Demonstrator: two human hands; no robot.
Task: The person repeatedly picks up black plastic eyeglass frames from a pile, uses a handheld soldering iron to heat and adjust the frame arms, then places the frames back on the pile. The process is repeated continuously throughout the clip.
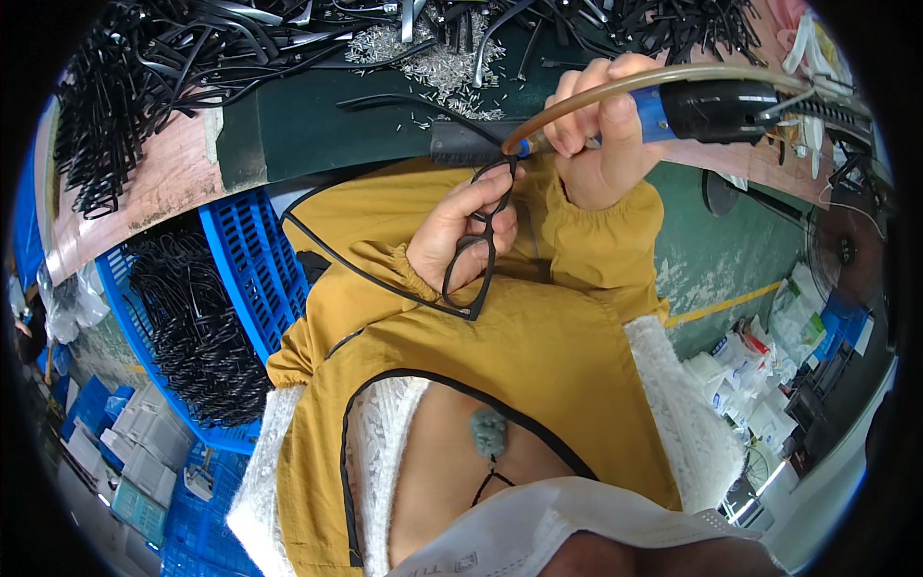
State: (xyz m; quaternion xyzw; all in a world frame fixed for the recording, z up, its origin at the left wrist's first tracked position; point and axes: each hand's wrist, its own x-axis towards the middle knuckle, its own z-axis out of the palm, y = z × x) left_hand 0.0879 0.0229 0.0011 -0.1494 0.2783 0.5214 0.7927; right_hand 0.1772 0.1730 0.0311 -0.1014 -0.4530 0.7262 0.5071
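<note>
My left hand is closed around a black eyeglass frame and holds it over my lap, just off the table edge. One temple arm reaches left toward my sleeve, and another points up over the table. My right hand grips a blue and black powered screwdriver lying almost level. Its tip meets the frame at a hinge corner, close to my left fingertips. A brown hose curves over my right hand down to that tip. The exact contact point is too small to make out.
Loose small screws lie heaped on the green tabletop. Piles of black temple arms spread along its far side. A dark block sits at the near edge. At left, a blue basket stands beside bundled black frames.
</note>
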